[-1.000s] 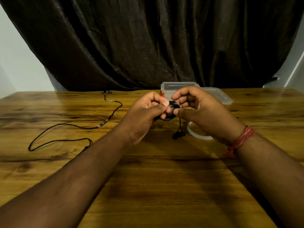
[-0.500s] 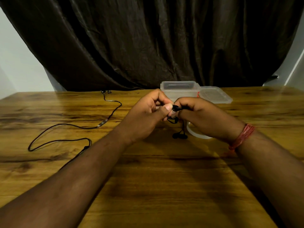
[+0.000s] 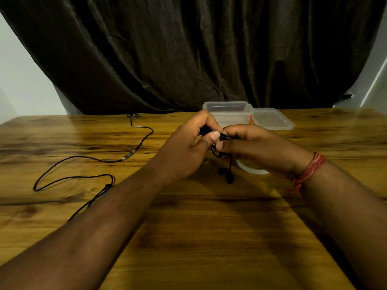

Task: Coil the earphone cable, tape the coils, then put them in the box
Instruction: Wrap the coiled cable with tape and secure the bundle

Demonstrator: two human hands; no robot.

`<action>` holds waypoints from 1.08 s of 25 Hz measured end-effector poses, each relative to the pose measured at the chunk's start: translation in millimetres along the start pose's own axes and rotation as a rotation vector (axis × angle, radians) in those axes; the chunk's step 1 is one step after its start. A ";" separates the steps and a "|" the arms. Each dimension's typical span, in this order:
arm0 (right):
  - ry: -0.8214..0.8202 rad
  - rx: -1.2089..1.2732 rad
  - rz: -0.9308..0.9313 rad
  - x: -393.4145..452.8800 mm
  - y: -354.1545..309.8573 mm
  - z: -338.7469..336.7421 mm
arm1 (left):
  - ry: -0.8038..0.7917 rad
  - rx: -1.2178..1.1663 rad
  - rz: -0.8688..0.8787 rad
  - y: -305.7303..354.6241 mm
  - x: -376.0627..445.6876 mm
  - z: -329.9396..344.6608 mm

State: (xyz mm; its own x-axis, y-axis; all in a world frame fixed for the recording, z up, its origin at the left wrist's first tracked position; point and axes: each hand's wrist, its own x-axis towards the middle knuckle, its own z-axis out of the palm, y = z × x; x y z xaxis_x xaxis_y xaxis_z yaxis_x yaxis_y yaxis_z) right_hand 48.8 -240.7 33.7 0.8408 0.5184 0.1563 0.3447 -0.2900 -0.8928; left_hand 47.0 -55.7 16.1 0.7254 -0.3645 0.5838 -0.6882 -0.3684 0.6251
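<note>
Both hands' fingers pinch thin black coiled cable (image 3: 219,143) (earbuds dangling) above glossy wood-grain table (image 3: 209,237).

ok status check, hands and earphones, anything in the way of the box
Left hand and right hand both pinch the coiled earphones, earbuds dangling. Box open behind, path clear.

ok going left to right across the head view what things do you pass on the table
loose earphone cable → left hand → coiled earphone gripped by both hands, earbuds dangling → right hand → box lid
</note>
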 end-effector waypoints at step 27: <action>0.288 0.205 -0.134 8.9 7.0 19.6 | 0.195 0.076 -0.049 1.5 2.5 13.8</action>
State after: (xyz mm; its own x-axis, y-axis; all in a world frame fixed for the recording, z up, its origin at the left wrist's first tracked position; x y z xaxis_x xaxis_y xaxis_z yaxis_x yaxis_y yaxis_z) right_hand 50.6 -222.3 20.5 0.8867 0.2849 0.3641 0.3936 -0.0525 -0.9178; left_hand 47.6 -69.0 11.4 0.7420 -0.1749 0.6472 -0.6455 -0.4475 0.6190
